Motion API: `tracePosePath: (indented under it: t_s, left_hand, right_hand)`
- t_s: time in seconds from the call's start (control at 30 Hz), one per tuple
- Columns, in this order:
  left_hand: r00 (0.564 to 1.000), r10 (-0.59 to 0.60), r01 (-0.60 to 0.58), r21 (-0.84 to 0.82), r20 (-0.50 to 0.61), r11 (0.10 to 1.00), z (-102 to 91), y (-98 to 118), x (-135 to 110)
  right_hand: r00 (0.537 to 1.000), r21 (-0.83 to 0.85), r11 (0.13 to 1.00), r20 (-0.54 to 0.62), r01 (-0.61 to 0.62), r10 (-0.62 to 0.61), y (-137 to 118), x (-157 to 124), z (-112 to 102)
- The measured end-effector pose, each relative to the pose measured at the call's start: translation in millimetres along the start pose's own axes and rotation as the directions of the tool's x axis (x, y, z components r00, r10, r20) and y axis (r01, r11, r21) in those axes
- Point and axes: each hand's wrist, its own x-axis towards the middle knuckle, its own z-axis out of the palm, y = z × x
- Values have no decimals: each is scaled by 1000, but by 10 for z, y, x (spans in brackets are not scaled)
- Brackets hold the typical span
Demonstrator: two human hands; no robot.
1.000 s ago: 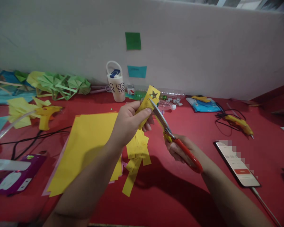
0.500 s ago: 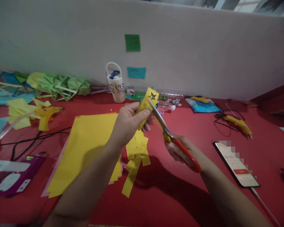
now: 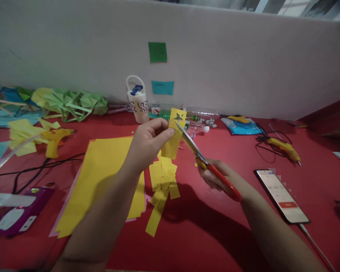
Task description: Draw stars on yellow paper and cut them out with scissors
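Pinched in my left hand (image 3: 147,143) is a yellow paper strip (image 3: 172,145), held up over the table, with a star-shaped hole near its top end. My right hand (image 3: 215,175) grips red-handled scissors (image 3: 197,151); their blade tips touch or lie just in front of the strip, below the hole. A small yellow paper star (image 3: 195,164) shows beside the right fingers; whether it lies on the table is unclear. Below the strip, several yellow paper scraps (image 3: 164,177) lie piled, next to a stack of yellow sheets (image 3: 102,181) with pink paper under it.
On the red table (image 3: 204,234) a phone (image 3: 282,196) lies at right, past it a yellow glue gun (image 3: 285,149). Another glue gun (image 3: 54,141) and a purple device (image 3: 22,211) are at left. A white tumbler (image 3: 138,105) and plastic bottles (image 3: 202,113) stand or lie by the wall.
The strip has turned more upright and shifted slightly left in my left hand, whose fingers have changed their hold. The scissors stay close to it, their blades a little lower.
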Motion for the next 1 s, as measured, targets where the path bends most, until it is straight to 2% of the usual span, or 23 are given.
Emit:
tracePosePath:
  t_s: [0.17,0.4,0.67,1.0]
  left_hand:
    - [995,-77,87,-171,67,981,39,-18,-29]
    - [999,-43,45,-254,13,966,128,20,-57]
    - [996,39,-62,-283,-84,957,203,10,-86]
    - [997,-7,-13,-278,-73,960,217,0,-102]
  right_hand:
    - [994,123,991,80,60,-70,41,13,29]
    - [988,158,978,54,135,-145,99,22,127]
    - [974,226,951,32,211,-224,86,21,261]
    - [967,210,946,2,249,-255,71,22,312]
